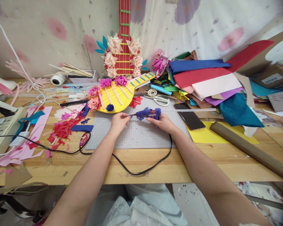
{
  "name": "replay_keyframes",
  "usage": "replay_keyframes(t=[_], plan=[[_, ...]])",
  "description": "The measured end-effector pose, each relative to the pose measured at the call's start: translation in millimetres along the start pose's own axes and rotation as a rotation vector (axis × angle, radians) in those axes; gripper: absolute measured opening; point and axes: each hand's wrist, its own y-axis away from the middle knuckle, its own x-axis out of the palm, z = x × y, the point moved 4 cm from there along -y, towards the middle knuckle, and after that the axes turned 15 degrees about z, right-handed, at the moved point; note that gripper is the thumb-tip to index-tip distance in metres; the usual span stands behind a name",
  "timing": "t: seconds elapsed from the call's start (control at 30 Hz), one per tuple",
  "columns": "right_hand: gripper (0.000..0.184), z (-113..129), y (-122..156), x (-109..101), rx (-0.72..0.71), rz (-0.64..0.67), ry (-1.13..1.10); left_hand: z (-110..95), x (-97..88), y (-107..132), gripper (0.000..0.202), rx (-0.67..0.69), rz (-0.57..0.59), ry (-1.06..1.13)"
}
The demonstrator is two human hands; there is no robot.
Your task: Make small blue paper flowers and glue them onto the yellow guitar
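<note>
My right hand (pixel 164 122) is wrapped round a blue hot glue gun (pixel 145 113), its nozzle pointing left. A long translucent glue stick (pixel 188 110) juts out of its back end. At the nozzle tip, my left hand (pixel 119 123) pinches a small dark blue piece (pixel 131 116), apparently paper; its shape is mostly hidden by the fingers. Both hands are above a grey cutting mat (pixel 132 138). Just behind them lies a yellow paper-covered instrument (pixel 116 97) with pink strips, strings and paper flowers. A dark blue paper flower (pixel 109 107) sits on its lower edge.
A red instrument (pixel 124 59) with pale flowers stands behind. Red paper scraps (pixel 65 127) lie left; a black cord (pixel 141 173) loops in front. Scissors (pixel 161 100), a phone (pixel 190 116), coloured sheets (pixel 202 78) and a brown roll (pixel 247 149) are on the right.
</note>
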Motion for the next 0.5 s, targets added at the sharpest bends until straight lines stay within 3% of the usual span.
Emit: replay_keyframes(t=[0.5], plan=[[0.04,-1.1,5.4,-7.6,0.048,-0.012,0.013,0.7,-1.2,0.5,0.015,-0.001,0.005,0.042]])
